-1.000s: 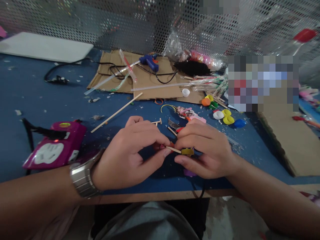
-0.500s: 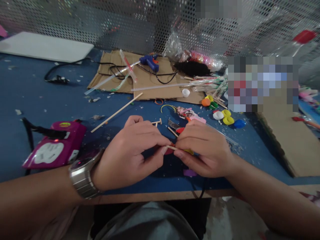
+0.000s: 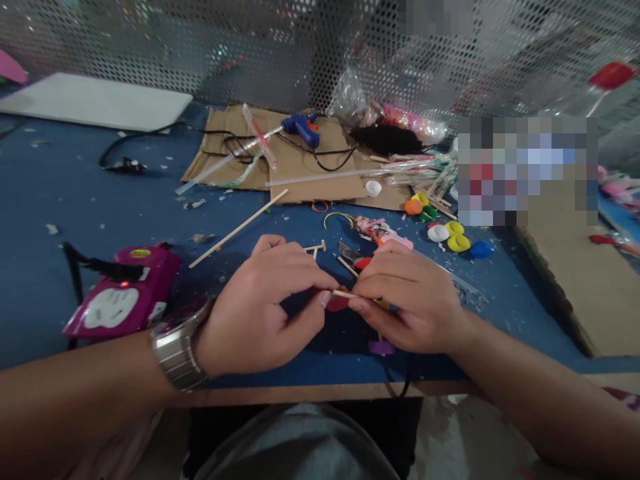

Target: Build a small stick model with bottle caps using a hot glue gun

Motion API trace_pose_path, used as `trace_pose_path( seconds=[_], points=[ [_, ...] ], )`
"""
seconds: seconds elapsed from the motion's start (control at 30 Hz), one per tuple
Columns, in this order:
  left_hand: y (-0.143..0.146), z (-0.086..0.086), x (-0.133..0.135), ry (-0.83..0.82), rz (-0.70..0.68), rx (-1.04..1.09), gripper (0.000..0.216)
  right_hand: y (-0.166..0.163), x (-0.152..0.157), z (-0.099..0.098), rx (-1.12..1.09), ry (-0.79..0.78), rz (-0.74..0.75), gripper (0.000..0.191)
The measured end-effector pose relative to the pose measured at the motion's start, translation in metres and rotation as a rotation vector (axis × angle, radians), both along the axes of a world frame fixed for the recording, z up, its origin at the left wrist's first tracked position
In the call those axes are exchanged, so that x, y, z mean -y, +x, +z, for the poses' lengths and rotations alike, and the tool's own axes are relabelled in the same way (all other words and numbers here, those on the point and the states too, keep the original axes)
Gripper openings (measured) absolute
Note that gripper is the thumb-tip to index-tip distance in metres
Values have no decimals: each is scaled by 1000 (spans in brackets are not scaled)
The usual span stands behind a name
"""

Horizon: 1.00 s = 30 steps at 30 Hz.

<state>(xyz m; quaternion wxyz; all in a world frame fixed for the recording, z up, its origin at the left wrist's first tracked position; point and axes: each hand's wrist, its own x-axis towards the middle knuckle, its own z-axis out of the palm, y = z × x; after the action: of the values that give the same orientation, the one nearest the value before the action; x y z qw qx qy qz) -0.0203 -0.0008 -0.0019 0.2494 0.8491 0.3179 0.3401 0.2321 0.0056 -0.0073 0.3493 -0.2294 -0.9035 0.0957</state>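
Between my two hands a short wooden stick (image 3: 344, 294) lies roughly level. My left hand (image 3: 273, 307) pinches its left end between thumb and forefinger. The other end is gripped by the thumb and fingers of my right hand (image 3: 413, 297). Just below the stick shows a red round piece (image 3: 339, 303), partly covered by my fingers. A purple cap (image 3: 381, 347) sits under my right hand. Beyond the fingers are a knife blade (image 3: 350, 253) and a small joined piece of sticks (image 3: 316, 248). One long wooden stick (image 3: 239, 229) rests on the blue table to the left.
A magenta power strip (image 3: 125, 293) stands by my left forearm. At the back, a blue glue gun (image 3: 301, 129) lies on cardboard (image 3: 320, 183). Coloured bottle caps (image 3: 456, 235) are scattered to the right, near a cardboard strip (image 3: 575, 287). A white board (image 3: 95, 100) lies far left.
Both hands keep hold of the short stick, with only slight finger movement at its left end. The whole view has shifted a little, and more of the purple cap shows.
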Motion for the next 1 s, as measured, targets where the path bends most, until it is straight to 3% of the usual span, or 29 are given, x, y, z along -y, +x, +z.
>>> trace_pose_path(
  seconds=[0.43, 1.0],
  points=[
    [0, -2, 1, 20, 4, -27, 16, -4, 5, -3, 67, 123, -7, 10],
    [1, 0, 3, 28, 16, -80, 22, -6, 7, -4, 55, 95, 7, 11]
  ],
)
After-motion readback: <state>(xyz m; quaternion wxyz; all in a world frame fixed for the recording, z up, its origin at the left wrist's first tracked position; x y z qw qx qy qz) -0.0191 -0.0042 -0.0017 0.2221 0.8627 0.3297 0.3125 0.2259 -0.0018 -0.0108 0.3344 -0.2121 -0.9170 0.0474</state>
